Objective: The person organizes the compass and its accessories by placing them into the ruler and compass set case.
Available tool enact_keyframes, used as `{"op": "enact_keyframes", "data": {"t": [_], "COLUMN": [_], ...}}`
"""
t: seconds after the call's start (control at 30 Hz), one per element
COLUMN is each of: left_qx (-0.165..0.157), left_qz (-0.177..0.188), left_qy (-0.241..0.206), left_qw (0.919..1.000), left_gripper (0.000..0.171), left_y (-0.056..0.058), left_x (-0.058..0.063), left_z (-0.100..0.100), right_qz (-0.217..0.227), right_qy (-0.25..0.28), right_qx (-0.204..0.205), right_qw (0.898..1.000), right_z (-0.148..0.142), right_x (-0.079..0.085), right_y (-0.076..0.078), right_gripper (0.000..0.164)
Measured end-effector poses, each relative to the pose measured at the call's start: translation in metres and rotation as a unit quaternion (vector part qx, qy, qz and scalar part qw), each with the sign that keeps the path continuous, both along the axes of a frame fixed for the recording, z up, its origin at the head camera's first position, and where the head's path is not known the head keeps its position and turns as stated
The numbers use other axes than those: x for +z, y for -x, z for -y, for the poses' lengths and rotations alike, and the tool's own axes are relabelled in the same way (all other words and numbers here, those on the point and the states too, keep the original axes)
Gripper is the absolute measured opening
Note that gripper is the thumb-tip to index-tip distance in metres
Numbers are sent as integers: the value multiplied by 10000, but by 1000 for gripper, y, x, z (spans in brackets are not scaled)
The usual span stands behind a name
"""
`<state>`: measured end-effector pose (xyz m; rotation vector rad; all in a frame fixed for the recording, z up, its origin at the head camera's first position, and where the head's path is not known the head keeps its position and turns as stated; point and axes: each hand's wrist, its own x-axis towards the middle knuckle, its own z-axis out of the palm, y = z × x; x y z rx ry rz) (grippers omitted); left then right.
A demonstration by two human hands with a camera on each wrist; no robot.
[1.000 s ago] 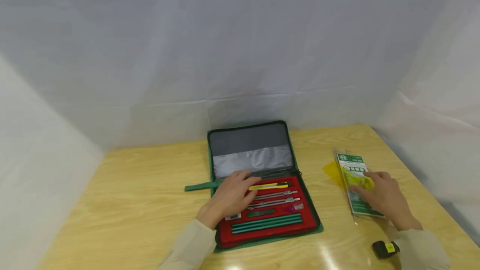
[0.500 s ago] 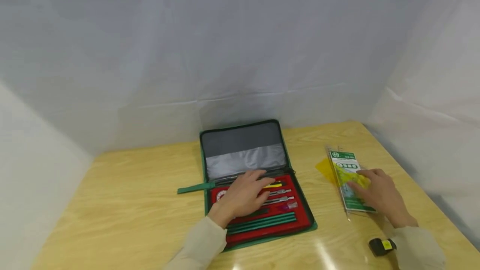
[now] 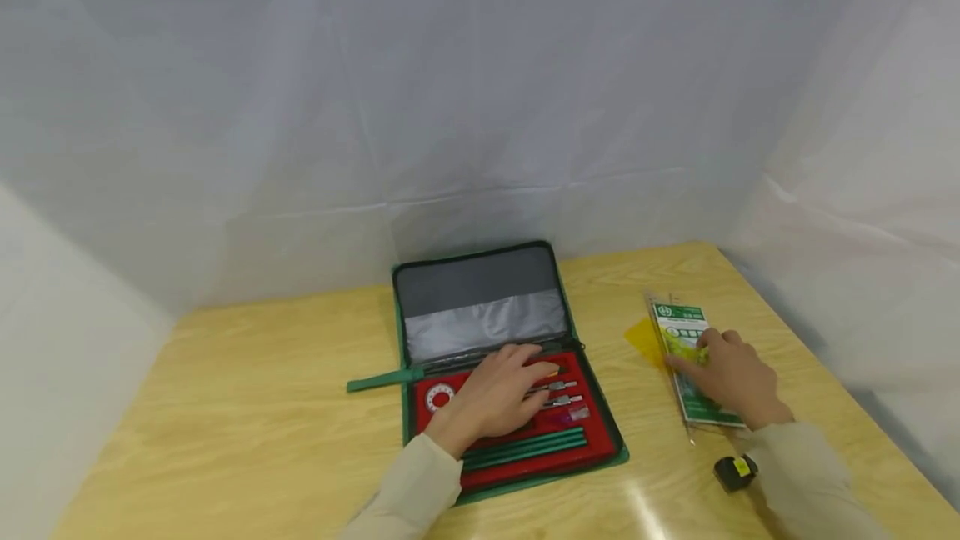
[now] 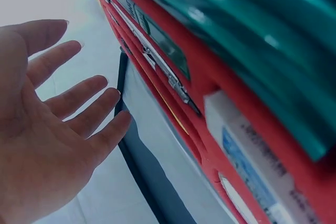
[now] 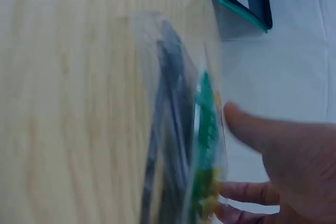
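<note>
My left hand hovers over the open drawing-set case, fingers spread and relaxed, holding nothing. In the left wrist view, its palm stands beside the red tray with teal pencils, a boxed eraser and a compass. Over a flat green-and-white packet on the right is my right hand, with thumb and fingers apart and bent over the packet's printed face. In the right wrist view the packet's clear edge is blurred, and fingers lie close to its yellow part.
A translucent yellow sheet pokes out beside the packet. A green strap extends left from the case. Beside the right sleeve is a small black device with a yellow label. White sheeting hangs behind the wooden table.
My left hand has moved rightward over the case, uncovering a white ring-shaped piece. My right hand has shifted left and farther over the packet. The head view has turned slightly right.
</note>
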<state>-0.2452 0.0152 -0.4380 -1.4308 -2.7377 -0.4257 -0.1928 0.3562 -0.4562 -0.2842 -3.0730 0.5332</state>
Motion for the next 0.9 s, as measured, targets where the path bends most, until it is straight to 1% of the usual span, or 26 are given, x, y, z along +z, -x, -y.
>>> {"op": "enact_keyframes", "data": {"t": [0.1,0.27,0.33,0.4,0.5,0.57,0.63,0.77,0.9], "left_qx": [7,55,93,138,209,248,289,373,418], "left_qz": [5,224,283,303,356,385,433,390,395], "left_qy": [-33,-30,4,28,10,-29,-82,-186,-274], "left_qw": [10000,9997,9996,9994,9991,9989,9986,9984,9980], "left_gripper": [36,37,37,38,38,38,38,37,37], "left_y": [1,0,0,0,0,2,3,6,9], "left_x": [-1,2,3,3,3,4,4,4,3], "left_z": [2,4,6,8,12,15,18,24,29], "right_qz": [3,13,-45,-176,-420,-590,-752,-1070,-1202], "right_qy": [63,399,525,553,453,447,578,934,1148], "right_qx": [-108,-199,-240,-324,-462,-468,-434,-366,-324], "right_qw": [9999,9990,9983,9978,9970,9962,9946,9892,9856], "right_z": [2,1,0,-1,-3,-4,-5,-3,-1], "right_x": [-1,-2,-2,-2,-1,-1,0,2,3], "right_y": [3,6,6,4,2,1,1,1,2], "right_gripper": [74,67,66,64,57,52,47,42,39]}}
